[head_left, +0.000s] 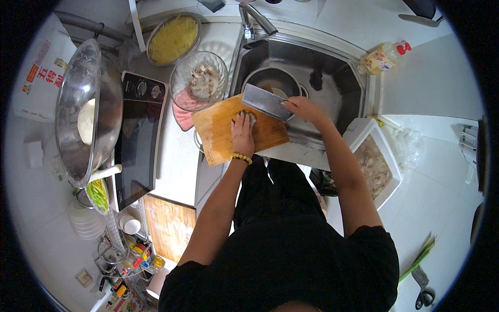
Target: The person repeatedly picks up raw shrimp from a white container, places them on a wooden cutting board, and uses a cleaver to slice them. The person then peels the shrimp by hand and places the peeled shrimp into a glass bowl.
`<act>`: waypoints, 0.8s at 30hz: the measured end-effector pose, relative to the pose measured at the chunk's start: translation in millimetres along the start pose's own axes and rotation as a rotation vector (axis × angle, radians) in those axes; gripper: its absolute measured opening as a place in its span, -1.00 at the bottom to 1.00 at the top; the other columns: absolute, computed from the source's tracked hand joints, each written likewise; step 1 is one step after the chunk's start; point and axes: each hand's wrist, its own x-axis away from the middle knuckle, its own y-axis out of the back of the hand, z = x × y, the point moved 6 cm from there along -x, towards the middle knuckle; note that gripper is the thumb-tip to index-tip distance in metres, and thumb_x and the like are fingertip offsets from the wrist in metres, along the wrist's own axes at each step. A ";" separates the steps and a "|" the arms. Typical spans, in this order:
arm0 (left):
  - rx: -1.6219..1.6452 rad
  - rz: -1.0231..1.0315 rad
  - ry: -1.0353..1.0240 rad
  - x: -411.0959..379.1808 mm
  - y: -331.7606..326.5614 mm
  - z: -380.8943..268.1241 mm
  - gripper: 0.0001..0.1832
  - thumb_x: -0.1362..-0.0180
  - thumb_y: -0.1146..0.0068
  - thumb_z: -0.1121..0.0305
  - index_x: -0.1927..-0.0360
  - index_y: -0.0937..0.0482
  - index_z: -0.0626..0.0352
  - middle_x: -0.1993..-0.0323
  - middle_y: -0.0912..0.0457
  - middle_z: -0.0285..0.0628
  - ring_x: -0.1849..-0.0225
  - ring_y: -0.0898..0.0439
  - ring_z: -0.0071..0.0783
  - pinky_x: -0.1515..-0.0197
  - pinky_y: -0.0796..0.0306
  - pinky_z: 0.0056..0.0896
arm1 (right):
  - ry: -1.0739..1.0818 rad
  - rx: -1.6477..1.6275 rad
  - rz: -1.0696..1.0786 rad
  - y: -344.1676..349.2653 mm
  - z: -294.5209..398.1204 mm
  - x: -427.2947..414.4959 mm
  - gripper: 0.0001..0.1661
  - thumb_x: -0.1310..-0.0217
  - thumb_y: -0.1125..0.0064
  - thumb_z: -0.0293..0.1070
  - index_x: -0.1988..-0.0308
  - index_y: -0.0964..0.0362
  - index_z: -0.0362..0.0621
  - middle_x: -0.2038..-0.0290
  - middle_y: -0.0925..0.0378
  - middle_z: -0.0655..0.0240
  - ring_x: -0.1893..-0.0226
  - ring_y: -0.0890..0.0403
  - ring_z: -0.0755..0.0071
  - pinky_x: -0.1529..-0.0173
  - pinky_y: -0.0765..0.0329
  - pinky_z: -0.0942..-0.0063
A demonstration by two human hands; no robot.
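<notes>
My right hand [304, 109] grips the handle of a Chinese cleaver [267, 102]. Its broad steel blade is over the board's edge on the sink side. My left hand [243, 132], with a bead bracelet at the wrist, lies palm down on a wooden cutting board [218, 134]. Under its fingertips is a small pale piece of food [252, 118], mostly hidden by the fingers. The board bridges the counter and the rim of the steel sink [335, 91]. Just beyond it, a glass bowl [179, 78] of pale, wet food pieces stands on a pink cloth [183, 117].
A pot [269, 74] sits in the sink below the faucet [257, 19]. At left are an induction cooker [138, 152] and a large steel bowl [107, 113] holding dough. A bowl of yellow shreds [175, 39] stands behind. To the right is a white foam box [395, 171].
</notes>
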 end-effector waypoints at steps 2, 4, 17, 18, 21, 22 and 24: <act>0.022 -0.079 0.128 0.1 10.3 3.6 -0.43 -0.06 -0.09 0.49 -0.22 -0.38 0.19 -0.20 -0.36 0.06 -0.20 -0.34 0.07 -0.25 -0.15 0.12 | -0.150 0.070 -0.150 -0.4 17.8 17.6 -0.56 -0.37 0.08 -0.04 0.25 -0.46 -0.22 0.37 -0.55 0.02 0.33 -0.58 -0.09 0.23 -0.48 0.07; -0.021 -0.128 0.253 -3.8 18.4 4.7 -0.47 -0.03 -0.18 0.41 -0.15 -0.44 0.13 -0.07 -0.42 0.02 -0.09 -0.37 0.07 -0.16 -0.21 0.07 | -0.196 0.195 -0.262 -5.6 35.4 35.9 -0.62 -0.35 0.08 -0.10 0.12 -0.46 -0.18 0.33 -0.57 0.06 0.33 -0.59 -0.11 0.27 -0.51 0.06; 0.257 0.072 0.416 -19.2 6.1 25.7 -0.73 0.01 -0.25 0.45 0.21 -0.48 0.10 0.36 -0.58 -0.17 0.25 -0.56 -0.13 0.13 -0.42 -0.18 | -0.032 0.639 -0.652 -87.1 64.6 54.4 -0.45 -0.14 -0.17 -0.32 -0.15 -0.33 -0.02 0.29 -0.41 0.28 0.27 -0.50 0.16 0.15 -0.43 0.23; 0.363 0.065 0.428 -17.6 10.5 23.4 -0.73 0.00 -0.24 0.48 0.19 -0.49 0.11 0.39 -0.59 -0.17 0.30 -0.58 -0.17 0.18 -0.45 -0.22 | -0.042 0.652 -0.649 -91.6 62.9 53.7 -0.45 -0.13 -0.17 -0.32 -0.16 -0.33 -0.01 0.29 -0.41 0.29 0.26 -0.50 0.16 0.14 -0.43 0.23; 0.497 0.012 0.407 -11.7 31.8 16.6 -0.67 -0.02 -0.21 0.54 0.10 -0.49 0.13 0.38 -0.61 -0.14 0.32 -0.63 -0.26 0.22 -0.48 -0.32 | -0.062 0.688 -0.645 -104.2 61.9 52.0 -0.44 -0.11 -0.18 -0.32 -0.15 -0.34 0.01 0.29 -0.40 0.31 0.23 -0.48 0.19 0.12 -0.41 0.24; 0.565 0.004 0.448 -8.4 34.1 21.8 -0.66 -0.04 -0.21 0.58 0.06 -0.53 0.19 0.35 -0.65 -0.18 0.30 -0.64 -0.40 0.18 -0.49 -0.40 | -0.055 0.673 -0.647 -107.3 63.4 50.8 -0.45 -0.10 -0.17 -0.34 -0.14 -0.34 0.00 0.28 -0.39 0.31 0.22 -0.47 0.19 0.11 -0.41 0.24; 0.738 -0.016 0.408 -6.0 46.4 18.4 -0.72 -0.08 -0.19 0.61 0.10 -0.56 0.23 0.33 -0.66 -0.21 0.30 -0.63 -0.45 0.16 -0.49 -0.43 | -0.044 0.642 -0.649 -113.0 66.4 48.2 -0.45 -0.10 -0.14 -0.37 -0.14 -0.35 -0.01 0.28 -0.39 0.30 0.21 -0.46 0.20 0.10 -0.40 0.24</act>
